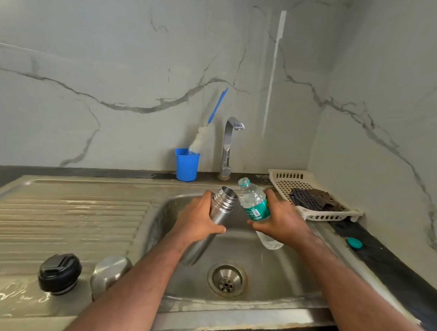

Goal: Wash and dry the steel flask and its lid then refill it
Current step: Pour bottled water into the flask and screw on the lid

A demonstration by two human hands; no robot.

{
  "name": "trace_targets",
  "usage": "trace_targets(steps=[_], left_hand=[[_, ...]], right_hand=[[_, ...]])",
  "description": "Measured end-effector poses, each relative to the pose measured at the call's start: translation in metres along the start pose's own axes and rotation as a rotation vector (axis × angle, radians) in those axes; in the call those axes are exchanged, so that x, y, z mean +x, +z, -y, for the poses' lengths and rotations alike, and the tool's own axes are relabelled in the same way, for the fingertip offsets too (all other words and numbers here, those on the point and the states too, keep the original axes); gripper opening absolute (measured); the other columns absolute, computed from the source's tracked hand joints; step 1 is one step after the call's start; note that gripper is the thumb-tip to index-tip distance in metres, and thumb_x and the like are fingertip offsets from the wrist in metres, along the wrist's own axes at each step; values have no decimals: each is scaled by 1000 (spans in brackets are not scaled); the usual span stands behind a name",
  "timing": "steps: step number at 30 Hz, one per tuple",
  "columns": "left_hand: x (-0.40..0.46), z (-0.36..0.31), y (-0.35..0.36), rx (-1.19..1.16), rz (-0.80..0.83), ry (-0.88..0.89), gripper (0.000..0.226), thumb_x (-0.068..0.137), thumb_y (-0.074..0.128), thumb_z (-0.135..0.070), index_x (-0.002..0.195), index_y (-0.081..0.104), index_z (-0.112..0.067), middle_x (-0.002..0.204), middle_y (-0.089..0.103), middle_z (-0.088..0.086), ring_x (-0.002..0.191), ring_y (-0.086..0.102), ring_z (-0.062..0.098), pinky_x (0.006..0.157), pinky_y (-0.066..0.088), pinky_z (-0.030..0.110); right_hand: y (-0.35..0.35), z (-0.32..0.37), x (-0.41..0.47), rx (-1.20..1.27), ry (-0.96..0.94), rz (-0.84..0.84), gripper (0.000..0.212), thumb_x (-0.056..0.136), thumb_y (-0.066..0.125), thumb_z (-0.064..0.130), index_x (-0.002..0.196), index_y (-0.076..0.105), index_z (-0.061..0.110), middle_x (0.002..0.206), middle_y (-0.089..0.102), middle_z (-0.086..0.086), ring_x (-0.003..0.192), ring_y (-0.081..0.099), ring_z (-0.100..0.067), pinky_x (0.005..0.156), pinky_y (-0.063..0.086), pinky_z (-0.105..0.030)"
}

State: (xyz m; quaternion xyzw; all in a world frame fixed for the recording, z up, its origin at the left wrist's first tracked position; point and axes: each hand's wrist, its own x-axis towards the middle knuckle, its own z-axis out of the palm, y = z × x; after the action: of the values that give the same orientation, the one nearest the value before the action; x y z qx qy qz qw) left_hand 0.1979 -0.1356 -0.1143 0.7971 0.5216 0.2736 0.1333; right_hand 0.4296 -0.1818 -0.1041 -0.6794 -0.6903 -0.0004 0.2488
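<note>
Flask: steel flask (219, 210) held tilted over the sink (270, 275), open mouth up and leaning right, lower body hidden behind the left wrist.
Left hand: left hand (200, 218) wraps round the middle of the flask, thumb lying across its front, fingers curled behind.
Right hand: right hand (282, 222) grips a clear plastic water bottle (254, 208) round its green label, fingers under it, thumb up beside it.
Bottle: uncapped, tilted with its neck leaning left towards the flask mouth, the two necks near but apart; water shows inside.
Lid parts: black stopper (59, 273) stands on the ribbed draining board (60, 216); steel cup lid (110, 270) lies just beside it to the right, near the sink's edge.
Bottle cap: teal cap (354, 243) rests on the dark desk (383, 262) right of the sink.
Behind the sink: tap (228, 145), and a blue cup (186, 164) holding a bottle brush (206, 129) that leans on the wall.
Basket: white plastic basket (287, 179) at the back right, a dark cloth (313, 199) lying in it.
</note>
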Motion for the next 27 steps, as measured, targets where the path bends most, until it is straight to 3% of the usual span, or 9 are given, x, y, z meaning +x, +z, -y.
trace_targets(steps=[9, 16, 27], left_hand=[[-5, 4, -3, 85, -14, 15, 77, 62, 91, -44, 121, 44, -26, 112, 63, -5, 96, 62, 19, 83, 55, 42], [-5, 8, -4, 98, -16, 16, 77, 62, 92, -41, 120, 45, -25, 113, 63, -7, 97, 62, 19, 85, 55, 42], [-3, 12, -6, 54, -45, 1, 75, 63, 93, -38, 119, 46, -25, 109, 60, -11, 93, 59, 13, 84, 55, 40]], right_hand=[[-12, 7, -6, -403, -94, 25, 64, 82, 69, 55, 125, 32, 27, 116, 67, -4, 99, 65, -31, 69, 41, -34], [-14, 10, -5, -525, -122, -23, 67, 85, 67, 53, 133, 29, 25, 124, 64, -5, 103, 66, -32, 75, 50, -41], [-17, 18, 8, -599, -166, -110, 72, 89, 65, 51, 143, 26, 25, 131, 60, -4, 106, 66, -30, 73, 52, -41]])
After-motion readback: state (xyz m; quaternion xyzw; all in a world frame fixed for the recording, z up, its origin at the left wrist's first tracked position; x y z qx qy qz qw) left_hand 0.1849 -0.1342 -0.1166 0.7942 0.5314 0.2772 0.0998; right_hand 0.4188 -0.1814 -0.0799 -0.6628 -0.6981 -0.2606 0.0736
